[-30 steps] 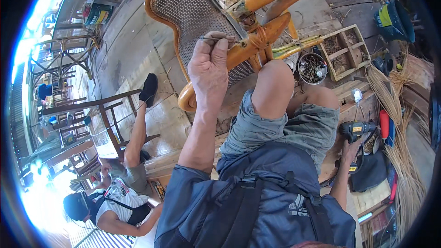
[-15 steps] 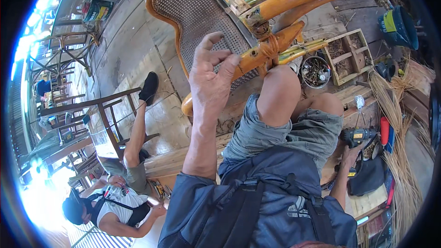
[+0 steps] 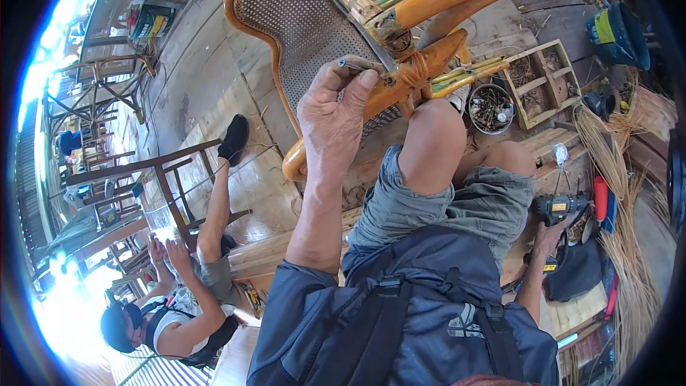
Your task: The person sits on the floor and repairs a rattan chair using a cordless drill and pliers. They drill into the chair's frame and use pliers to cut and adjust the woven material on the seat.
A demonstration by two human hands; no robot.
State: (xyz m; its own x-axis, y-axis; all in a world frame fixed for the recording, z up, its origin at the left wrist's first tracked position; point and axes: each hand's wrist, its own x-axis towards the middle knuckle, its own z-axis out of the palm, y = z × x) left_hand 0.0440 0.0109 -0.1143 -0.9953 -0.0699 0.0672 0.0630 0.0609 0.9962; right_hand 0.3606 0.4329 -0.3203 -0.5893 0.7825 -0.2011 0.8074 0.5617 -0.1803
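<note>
My left hand [image 3: 331, 111] is raised before the orange-brown rattan chair [image 3: 411, 71], thumb and forefinger pinched together. Between them sits a small dark rod [image 3: 354, 64], its kind too small to tell. Behind the fingers are a bound joint of the chair frame and the woven cane panel [image 3: 300, 25]. Down at my right side, my right hand [image 3: 547, 237] is wrapped round the handle of a dark cordless drill [image 3: 561, 206] that rests low beside the bench.
A round tin of screws [image 3: 491, 109] stands beside a divided wooden box [image 3: 530, 86]. Rattan strands [image 3: 618, 243] lie at right, near a red-handled tool [image 3: 600, 196]. A dark green bucket [image 3: 618, 36] stands farther off. At left, a co-worker [image 3: 179, 322] sits near a wooden frame [image 3: 164, 179].
My left thumb and forefinger have closed together, and the dark rod now shows between them. My right hand stays on the drill. The co-worker has raised both hands.
</note>
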